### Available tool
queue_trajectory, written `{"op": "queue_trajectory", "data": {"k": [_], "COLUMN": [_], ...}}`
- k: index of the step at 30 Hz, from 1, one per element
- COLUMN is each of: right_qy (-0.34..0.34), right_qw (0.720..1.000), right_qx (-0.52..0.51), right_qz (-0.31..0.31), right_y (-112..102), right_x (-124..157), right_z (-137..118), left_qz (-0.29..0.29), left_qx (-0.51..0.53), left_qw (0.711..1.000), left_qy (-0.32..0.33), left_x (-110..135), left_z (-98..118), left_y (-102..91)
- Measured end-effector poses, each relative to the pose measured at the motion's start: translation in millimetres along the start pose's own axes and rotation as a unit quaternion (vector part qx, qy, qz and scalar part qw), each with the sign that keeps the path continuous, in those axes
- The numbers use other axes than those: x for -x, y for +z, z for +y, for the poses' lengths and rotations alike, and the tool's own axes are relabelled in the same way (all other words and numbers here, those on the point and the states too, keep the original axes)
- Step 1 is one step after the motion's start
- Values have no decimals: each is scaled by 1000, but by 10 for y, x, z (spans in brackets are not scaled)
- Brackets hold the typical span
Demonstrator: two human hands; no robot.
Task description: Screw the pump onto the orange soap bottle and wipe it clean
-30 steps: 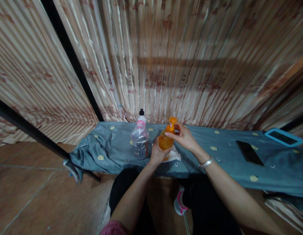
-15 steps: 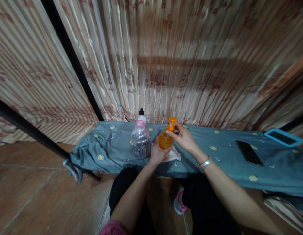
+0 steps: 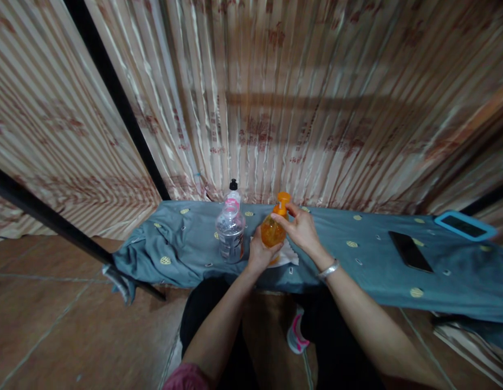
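An orange pump bottle [image 3: 273, 232], part filled with orange liquid, is held between my two hands just above the cloth-covered bench. My left hand [image 3: 261, 252] wraps round the lower body of the bottle. At its neck, my right hand [image 3: 302, 227] pinches the orange pump top [image 3: 282, 203] with thumb and fingers. Beneath the bottle lies a white tissue [image 3: 290, 255], partly hidden. To the left stand a clear plastic cup-like container [image 3: 231, 241] and, behind it, a bottle with a black cap and pink label [image 3: 233, 197].
On the right of the blue-grey bench cover [image 3: 341, 271] lie a dark phone [image 3: 410, 251] and a blue-framed tablet-like device [image 3: 465, 225]. Black metal poles [image 3: 117, 103] rise at the left. A striped curtain [image 3: 268, 108] hangs along the back.
The view has shifted slightly. My right hand, with its bracelet, has turned a little and moved left at the bottle's neck; the left hand keeps its hold.
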State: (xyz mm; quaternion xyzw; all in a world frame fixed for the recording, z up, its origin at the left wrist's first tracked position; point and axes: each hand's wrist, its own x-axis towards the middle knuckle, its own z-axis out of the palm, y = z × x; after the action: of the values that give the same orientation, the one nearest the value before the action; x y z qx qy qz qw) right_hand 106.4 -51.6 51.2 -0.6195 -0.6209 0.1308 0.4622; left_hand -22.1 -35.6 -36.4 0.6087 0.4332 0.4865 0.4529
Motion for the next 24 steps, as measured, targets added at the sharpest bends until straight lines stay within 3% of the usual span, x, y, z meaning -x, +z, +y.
{"op": "queue_trajectory", "data": {"k": [5, 9, 14, 19, 24], "right_qy": [16, 107, 160, 169, 191], "right_qw": [998, 992, 987, 976, 964], "right_qx": [-54, -69, 32, 113, 126], "right_qz": [7, 25, -7, -74, -133], "right_y": [29, 124, 392, 547, 450], "right_x": [61, 190, 507, 691, 695], "right_z": [183, 690, 1183, 1275, 1307], "left_qz": [-6, -5, 2, -1, 4], "left_qx": [1, -17, 3, -3, -9], "left_qw": [1000, 1000, 1000, 1000, 1000], "left_qy": [-8, -7, 10, 8, -8], "left_x": [16, 13, -3, -13, -28], "left_z": [54, 40, -7, -4, 22], "left_y": [-6, 2, 11, 3, -6]}}
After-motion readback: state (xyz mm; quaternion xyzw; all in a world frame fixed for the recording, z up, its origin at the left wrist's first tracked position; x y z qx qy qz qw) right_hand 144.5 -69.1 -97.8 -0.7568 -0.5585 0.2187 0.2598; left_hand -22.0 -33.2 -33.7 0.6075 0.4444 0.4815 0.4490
